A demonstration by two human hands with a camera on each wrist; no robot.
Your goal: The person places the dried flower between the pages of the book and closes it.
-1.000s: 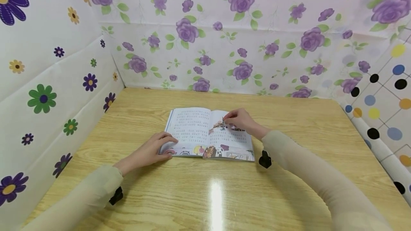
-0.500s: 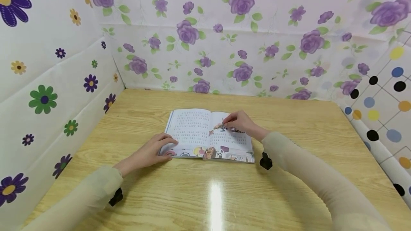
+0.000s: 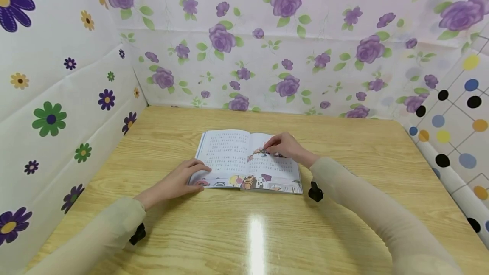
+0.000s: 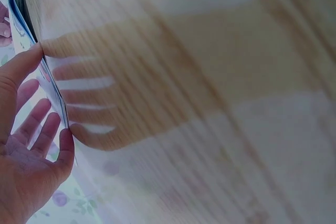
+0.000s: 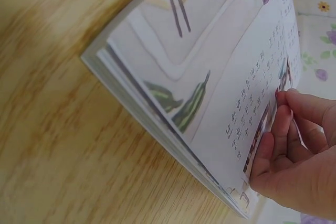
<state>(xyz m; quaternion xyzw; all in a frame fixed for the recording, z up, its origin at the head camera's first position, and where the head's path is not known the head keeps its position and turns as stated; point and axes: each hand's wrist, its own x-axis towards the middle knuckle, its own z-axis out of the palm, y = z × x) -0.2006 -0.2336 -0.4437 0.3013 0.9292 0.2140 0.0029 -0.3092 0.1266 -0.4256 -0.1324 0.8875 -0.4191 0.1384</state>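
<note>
An open book [image 3: 228, 150] lies on the table, printed text on both pages and coloured drawings along the bottom. My left hand [image 3: 176, 180] rests at its lower left corner, loosely spread fingers on the page and thumb near the bottom edge. In the left wrist view the thumb [image 4: 26, 62] touches the book's edge. Over the picture on the right page is my right hand [image 3: 287, 146], its thumb and index fingertips together. The right wrist view shows these curled fingers [image 5: 278, 148] against the page; nothing held is visible between them. Part of the picture is hidden by the hand.
A glossy wooden table [image 3: 214, 228] carries the book and mirrors the left hand. Floral cloth [image 3: 244, 46] hangs behind it, with patterned sheets at both sides. Each wrist wears a small black device, such as the right wrist camera [image 3: 315, 192].
The right hand's fingertips have shifted very slightly downward and left over the picture. My left hand and the book stay in place.
</note>
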